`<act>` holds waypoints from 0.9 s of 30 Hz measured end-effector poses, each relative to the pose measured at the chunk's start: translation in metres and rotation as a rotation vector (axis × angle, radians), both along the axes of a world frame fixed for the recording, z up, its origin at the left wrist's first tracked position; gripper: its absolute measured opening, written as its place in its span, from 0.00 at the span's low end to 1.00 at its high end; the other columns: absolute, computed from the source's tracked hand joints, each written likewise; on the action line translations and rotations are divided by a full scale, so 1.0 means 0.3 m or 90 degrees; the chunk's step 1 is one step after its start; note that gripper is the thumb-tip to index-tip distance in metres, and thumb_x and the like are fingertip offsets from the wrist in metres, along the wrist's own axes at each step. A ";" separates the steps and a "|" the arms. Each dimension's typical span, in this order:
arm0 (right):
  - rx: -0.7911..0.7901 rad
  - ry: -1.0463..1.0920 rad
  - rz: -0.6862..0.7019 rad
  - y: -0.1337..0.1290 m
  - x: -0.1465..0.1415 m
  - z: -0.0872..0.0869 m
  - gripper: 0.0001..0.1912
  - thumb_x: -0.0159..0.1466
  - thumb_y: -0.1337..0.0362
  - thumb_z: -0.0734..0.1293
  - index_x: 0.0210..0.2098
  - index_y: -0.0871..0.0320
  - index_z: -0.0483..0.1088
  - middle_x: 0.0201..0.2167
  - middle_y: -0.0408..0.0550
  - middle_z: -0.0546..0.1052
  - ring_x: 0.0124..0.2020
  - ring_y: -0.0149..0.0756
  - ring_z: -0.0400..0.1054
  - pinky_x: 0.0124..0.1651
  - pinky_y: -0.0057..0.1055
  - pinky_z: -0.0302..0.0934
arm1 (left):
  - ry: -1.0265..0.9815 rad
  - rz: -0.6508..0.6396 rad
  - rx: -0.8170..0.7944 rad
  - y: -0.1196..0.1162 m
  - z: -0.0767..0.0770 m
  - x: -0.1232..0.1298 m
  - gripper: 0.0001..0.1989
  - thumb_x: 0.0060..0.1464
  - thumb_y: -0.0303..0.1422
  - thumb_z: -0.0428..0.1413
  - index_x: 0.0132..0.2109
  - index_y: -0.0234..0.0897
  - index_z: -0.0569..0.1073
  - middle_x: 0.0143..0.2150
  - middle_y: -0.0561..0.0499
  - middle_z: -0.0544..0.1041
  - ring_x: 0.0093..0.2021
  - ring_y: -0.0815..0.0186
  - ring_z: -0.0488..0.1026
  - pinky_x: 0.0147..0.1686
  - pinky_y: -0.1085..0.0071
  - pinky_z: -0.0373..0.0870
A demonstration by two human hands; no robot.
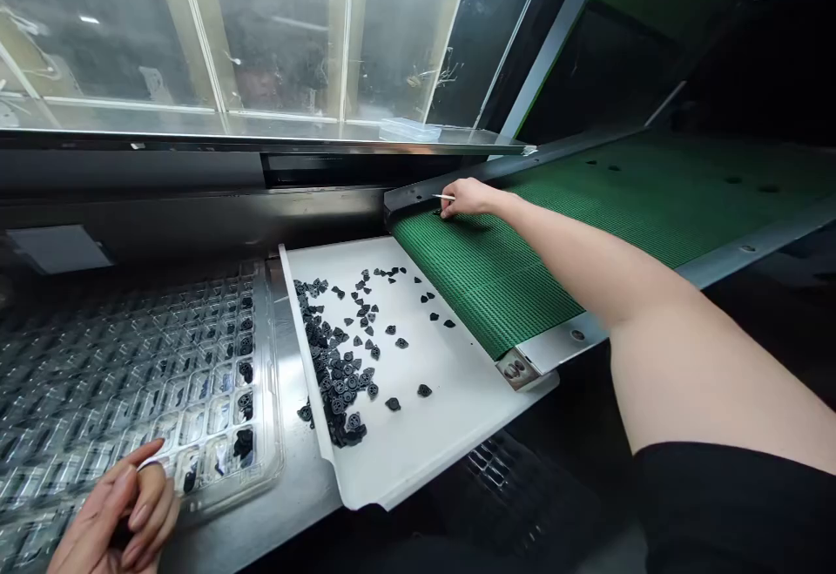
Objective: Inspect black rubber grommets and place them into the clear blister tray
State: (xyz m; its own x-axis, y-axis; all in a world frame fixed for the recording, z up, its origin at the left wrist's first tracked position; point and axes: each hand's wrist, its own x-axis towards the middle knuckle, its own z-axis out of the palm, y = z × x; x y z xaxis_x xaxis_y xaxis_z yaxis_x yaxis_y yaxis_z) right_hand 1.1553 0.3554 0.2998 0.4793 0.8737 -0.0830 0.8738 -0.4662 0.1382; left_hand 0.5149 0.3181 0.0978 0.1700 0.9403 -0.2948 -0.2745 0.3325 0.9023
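My right hand (465, 198) is pinched at the near left end of the green conveyor belt (509, 269), with a thin white stick (443, 197) between its fingers. A small dark part lies on the belt under the fingertips. At the lower left, my left hand (124, 513) is held over the near edge of the clear compartment tray (267, 435), its fingers curled; what they hold, if anything, is hidden. Many small black parts (336, 382) lie in the white tray (418, 435), heaped along its left side. Black parts also fill the right column of the clear tray.
Dark parts (614, 168) ride farther back on the belt. A metal frame edge (744, 249) runs along the belt. A glass-panelled shelf (287, 131) with a clear box (409, 130) spans the back above the trays.
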 end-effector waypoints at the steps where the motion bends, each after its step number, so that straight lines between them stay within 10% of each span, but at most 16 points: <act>1: 0.011 -0.002 -0.006 0.019 0.006 0.002 0.16 0.75 0.56 0.73 0.55 0.62 0.76 0.51 0.53 0.79 0.52 0.43 0.76 0.59 0.45 0.73 | -0.002 0.013 0.006 -0.005 0.007 0.004 0.15 0.53 0.50 0.70 0.44 0.51 0.84 0.26 0.55 0.54 0.22 0.72 0.46 0.16 0.75 0.53; 18: -0.021 -0.058 -0.083 0.084 -0.027 -0.045 0.11 0.70 0.63 0.78 0.35 0.61 0.77 0.29 0.44 0.77 0.28 0.29 0.69 0.36 0.28 0.67 | -0.120 0.019 0.069 -0.085 -0.011 0.101 0.13 0.65 0.41 0.66 0.48 0.36 0.82 0.25 0.56 0.62 0.23 0.74 0.53 0.23 0.76 0.50; 27: 0.207 0.156 0.314 -0.142 -0.584 0.020 0.14 0.72 0.55 0.75 0.45 0.62 0.83 0.36 0.49 0.81 0.35 0.32 0.72 0.40 0.30 0.61 | -0.074 -0.069 0.105 -0.050 0.120 0.195 0.15 0.63 0.44 0.67 0.46 0.37 0.84 0.23 0.54 0.61 0.24 0.70 0.57 0.23 0.73 0.54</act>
State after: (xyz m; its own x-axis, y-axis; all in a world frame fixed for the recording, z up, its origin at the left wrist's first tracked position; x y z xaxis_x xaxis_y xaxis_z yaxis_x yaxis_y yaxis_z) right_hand 0.9801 0.3128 0.3058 0.0147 0.9859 0.1668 0.9846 0.0148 -0.1740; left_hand 0.5733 0.3031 0.1339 0.2962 0.9487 -0.1105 -0.3506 0.2157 0.9113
